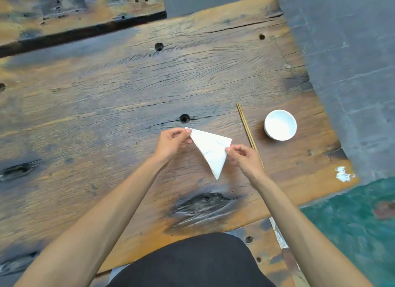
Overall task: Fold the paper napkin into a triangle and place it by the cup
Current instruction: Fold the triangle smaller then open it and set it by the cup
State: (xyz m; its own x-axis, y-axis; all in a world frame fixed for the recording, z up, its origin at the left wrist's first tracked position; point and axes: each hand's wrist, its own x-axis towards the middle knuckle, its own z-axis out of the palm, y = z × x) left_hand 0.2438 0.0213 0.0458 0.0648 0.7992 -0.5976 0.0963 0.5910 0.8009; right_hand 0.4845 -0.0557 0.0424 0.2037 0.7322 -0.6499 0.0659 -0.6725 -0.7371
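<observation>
Both my forearms reach forward, bare, converging toward the middle. My left hand (173, 142) has thumb and forefinger closed in a pinch at the far fingertips, palm turned inward. My right hand (243, 156) mirrors it, pinching with thumb and forefinger, remaining fingers curled loosely. Wrists straight, hands apart.

- Paper napkin (210, 151): white and already folded into a triangle, faintly creased. One corner points up-left, one right, and the long tip points down toward the person. Its two upper corners are pinched; whether it is lifted off the wooden bench (128, 90) cannot be told.
- Cup (280, 124): small, white, round, upright and empty, standing on the bench to the right of the napkin, apart from it.
</observation>
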